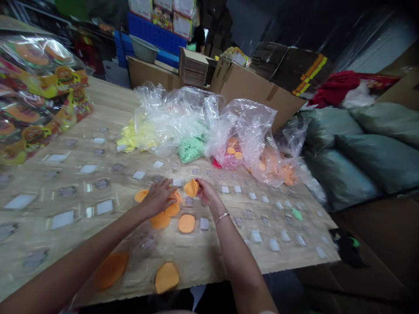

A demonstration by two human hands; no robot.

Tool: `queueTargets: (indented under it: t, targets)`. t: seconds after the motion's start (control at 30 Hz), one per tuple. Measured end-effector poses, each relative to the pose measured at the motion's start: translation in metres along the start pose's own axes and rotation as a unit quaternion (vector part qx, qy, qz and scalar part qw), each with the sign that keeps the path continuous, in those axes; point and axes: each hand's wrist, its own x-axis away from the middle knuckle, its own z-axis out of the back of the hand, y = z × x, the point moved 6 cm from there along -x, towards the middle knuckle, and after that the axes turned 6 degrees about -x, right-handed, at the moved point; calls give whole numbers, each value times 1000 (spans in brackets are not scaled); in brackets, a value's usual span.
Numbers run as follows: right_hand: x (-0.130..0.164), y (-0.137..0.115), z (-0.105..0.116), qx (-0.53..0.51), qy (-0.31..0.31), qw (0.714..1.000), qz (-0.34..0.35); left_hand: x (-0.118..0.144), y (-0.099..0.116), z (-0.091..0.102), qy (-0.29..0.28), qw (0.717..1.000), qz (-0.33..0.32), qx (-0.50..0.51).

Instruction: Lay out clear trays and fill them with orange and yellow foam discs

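Observation:
My right hand (207, 192) pinches a soft-looking orange piece (191, 188), curved and held just above the table. My left hand (159, 197) lies over a loose pile of flat orange pieces (161, 220), fingers stretched out and partly spread; its palm hides some of them. Below my hands, a rounded orange piece (187, 223) sits in a clear plastic tray pocket. Closer to the table's front edge lie another orange piece (166, 278) and a darker-looking one (112, 270) partly behind my left forearm. A white rectangle (204, 224) shows beside the filled pocket.
Clear plastic trays cover much of the wooden table (111, 98). Behind them stand bags of yellow pieces (131, 137), green pieces (191, 149) and orange pieces (271, 161). Printed packages (46, 96) are stacked at left; cardboard boxes (252, 89) stand behind; stuffed sacks (363, 152) lie right.

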Motion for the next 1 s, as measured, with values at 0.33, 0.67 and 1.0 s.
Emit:
queueTargets:
  t: [0.33,0.67,1.0]
  targets:
    - [13,16,-52,-40,-170,985,-1,-5,-6,-4,17,919,31,392]
    - [-36,-15,8,120,131,964,199,-42,-35,-4,26,911,167,376]
    - [-34,-19,6,385,107,888,227,-100,-31,-41,-33,968,154,194]
